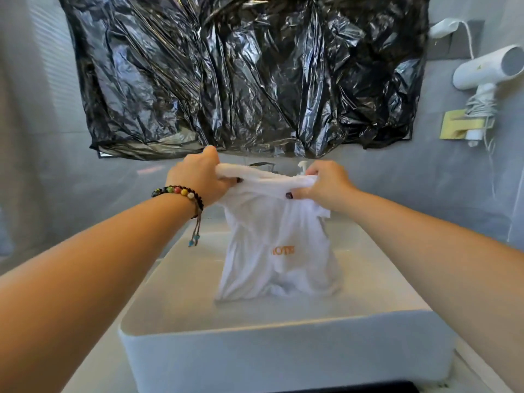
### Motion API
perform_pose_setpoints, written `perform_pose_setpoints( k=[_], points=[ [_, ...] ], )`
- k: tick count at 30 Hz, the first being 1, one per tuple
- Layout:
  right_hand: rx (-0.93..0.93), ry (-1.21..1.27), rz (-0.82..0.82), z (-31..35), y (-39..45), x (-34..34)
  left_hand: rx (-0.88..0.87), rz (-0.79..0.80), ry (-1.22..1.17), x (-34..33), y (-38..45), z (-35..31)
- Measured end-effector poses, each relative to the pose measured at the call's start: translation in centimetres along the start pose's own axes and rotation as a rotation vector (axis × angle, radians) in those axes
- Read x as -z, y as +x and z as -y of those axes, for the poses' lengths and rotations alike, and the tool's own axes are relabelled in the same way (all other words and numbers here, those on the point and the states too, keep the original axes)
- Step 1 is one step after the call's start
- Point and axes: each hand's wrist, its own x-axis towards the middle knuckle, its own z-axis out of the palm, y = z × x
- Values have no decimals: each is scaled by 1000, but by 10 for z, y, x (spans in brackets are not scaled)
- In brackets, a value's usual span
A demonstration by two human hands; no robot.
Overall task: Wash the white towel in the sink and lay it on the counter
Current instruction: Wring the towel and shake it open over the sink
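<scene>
Item: white towel, bearing an orange woven mark, held up by its bunched top edge over the white rectangular sink; its lower end hung down into the basin, where it appeared to touch or dip below the surface, though whether water stood there could not be told for certain. Step in hand, as judged: the washing stage, the cloth being lifted or dunked above the basin; laying out on the bench not yet done. Next move, as judged: called for wringing or further dipping, then carrying the cloth clear of the sink to flat bench space, with care against dripping. Left hand: raised at the far left of the towel's top edge, fingers curled and clamped round the gathered cloth, a beaded bracelet at the wrist. Right hand: level with it on the right, fingers likewise clamped on the same edge, thumb beneath. Both forearms reached forward from the near corners, converging. Behind: a tap, partly hidden; black plastic sheeting on the far wall; a white hair dryer mounted far right.
</scene>
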Motion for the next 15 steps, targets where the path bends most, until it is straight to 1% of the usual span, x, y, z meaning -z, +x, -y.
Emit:
perform_pose_setpoints(
  k=[1,2,3,4,5,7,8,9,10,12,13,15],
  points=[
    [-3,34,-52,6,5,9,55,-28,-12,7,5,-1],
    [-12,62,-73,10,9,17,136,-16,-13,13,7,-3],
    [-35,82,-67,14,10,24,230,35,-15,14,8,-3],
    [-68,102,-42,14,9,27,325,116,-55,12,7,-1],
    [-112,129,-23,13,8,28,422,233,-158,9,2,1],
    [-214,180,16,0,2,23,612,520,-468,-5,-14,12],
    [-258,175,40,-9,-2,18,676,655,-574,-12,-25,17],
    [-303,174,62,-22,-6,12,734,754,-663,-21,-37,23],
    [-348,192,74,-35,-11,6,791,804,-750,-30,-48,28],
    [-490,325,50,-63,-22,-6,899,825,-973,-50,-69,36],
    [-564,412,18,-74,-28,-11,944,787,-1070,-59,-76,39],
    [-652,524,-40,-94,-35,-18,990,653,-1137,-65,-82,36]
  ],
)
